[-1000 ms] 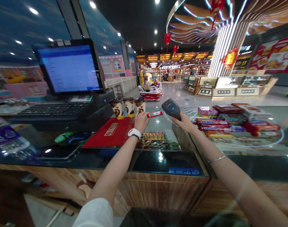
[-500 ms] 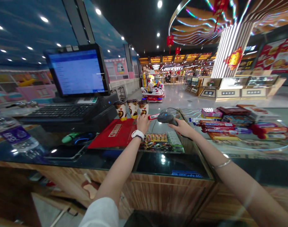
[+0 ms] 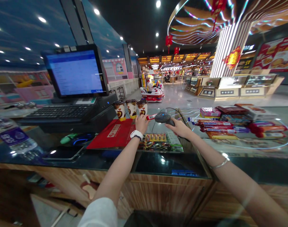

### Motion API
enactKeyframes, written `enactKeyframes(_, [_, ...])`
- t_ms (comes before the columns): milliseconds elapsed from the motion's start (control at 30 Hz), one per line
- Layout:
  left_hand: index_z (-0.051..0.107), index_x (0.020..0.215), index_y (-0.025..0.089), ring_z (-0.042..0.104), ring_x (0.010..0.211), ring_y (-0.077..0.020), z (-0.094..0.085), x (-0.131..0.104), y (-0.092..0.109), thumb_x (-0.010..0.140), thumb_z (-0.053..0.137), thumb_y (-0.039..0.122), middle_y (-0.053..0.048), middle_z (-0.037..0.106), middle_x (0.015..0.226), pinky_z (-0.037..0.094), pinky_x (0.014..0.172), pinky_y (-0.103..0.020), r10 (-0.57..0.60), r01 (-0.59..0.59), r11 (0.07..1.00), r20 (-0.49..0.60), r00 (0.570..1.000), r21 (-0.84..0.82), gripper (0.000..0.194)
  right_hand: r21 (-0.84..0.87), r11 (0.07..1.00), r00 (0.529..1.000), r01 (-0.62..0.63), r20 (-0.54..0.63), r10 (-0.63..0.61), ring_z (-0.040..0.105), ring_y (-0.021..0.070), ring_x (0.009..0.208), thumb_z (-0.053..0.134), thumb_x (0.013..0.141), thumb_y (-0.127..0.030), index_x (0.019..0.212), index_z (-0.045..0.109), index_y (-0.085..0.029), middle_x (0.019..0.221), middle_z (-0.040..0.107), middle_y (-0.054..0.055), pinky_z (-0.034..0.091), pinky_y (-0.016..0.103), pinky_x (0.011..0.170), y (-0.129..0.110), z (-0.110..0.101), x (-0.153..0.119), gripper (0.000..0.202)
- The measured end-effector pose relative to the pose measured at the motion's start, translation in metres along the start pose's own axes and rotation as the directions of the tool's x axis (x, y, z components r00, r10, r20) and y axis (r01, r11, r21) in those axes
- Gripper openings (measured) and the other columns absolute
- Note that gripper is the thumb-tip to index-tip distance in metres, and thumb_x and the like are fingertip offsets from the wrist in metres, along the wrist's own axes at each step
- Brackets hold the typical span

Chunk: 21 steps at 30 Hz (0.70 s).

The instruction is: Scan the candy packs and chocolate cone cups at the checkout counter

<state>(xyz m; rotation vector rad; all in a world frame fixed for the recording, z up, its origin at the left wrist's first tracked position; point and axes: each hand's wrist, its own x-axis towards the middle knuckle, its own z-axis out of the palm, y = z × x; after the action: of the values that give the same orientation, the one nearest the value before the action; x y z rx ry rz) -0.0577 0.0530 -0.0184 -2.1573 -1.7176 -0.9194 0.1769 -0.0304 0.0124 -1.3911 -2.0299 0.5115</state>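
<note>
My left hand (image 3: 141, 124) is closed on a slim red-and-white packet (image 3: 151, 117), whose end sticks out to the right. What kind of packet it is I cannot make out. Just right of it, my right hand (image 3: 178, 126) grips the handle of a dark grey barcode scanner (image 3: 163, 117), its head pointing left at the packet. Behind my left hand stand several-coloured lidded cups, the nearest being a cup (image 3: 142, 107). Under my left wrist lies a red bag (image 3: 111, 135), flat on the glass counter.
At the left stand a monitor (image 3: 74, 74), a keyboard (image 3: 59, 113) and a water bottle (image 3: 15, 134). A phone (image 3: 65, 153) and a mouse (image 3: 83, 138) lie nearer. Candy rolls (image 3: 216, 123) and boxes (image 3: 231, 110) sit at the right. The scanner's cable (image 3: 173, 108) loops behind it.
Both hands, with the packet and the scanner, have shifted very slightly left in the view, along with the whole scene. Both holds are the same.
</note>
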Motion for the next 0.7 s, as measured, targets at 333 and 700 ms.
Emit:
enactKeyframes(333, [0.065, 0.116, 0.025, 0.059, 0.116, -0.0255, 0.0031, 0.0018, -0.0012, 0.089, 0.063, 0.029, -0.008, 0.068, 0.115, 0.029, 0.116, -0.046, -0.008, 0.008, 1.000, -0.011, 1.000, 0.010, 0.027, 0.033, 0.999, 1.000, 0.021, -0.008, -0.021, 0.054, 0.0150, 0.040, 0.055, 0.092, -0.047, 0.104, 0.058, -0.017, 0.046, 0.050, -0.007, 0.041, 0.025, 0.049, 0.0061, 0.0027, 0.0027, 0.033])
enactKeyframes(700, [0.065, 0.115, 0.024, 0.060, 0.115, -0.0253, 0.0026, 0.0013, -0.0032, 0.088, 0.065, 0.027, -0.008, 0.068, 0.113, 0.028, 0.117, -0.046, 0.013, -0.013, 1.000, -0.027, 1.000, -0.007, 0.028, 0.072, 0.997, 1.000, 0.017, 0.017, -0.018, 0.051, 0.0138, 0.037, 0.054, 0.092, -0.051, 0.108, 0.057, -0.016, 0.048, 0.051, -0.007, 0.041, 0.025, 0.047, 0.0067, 0.0034, 0.0033, 0.038])
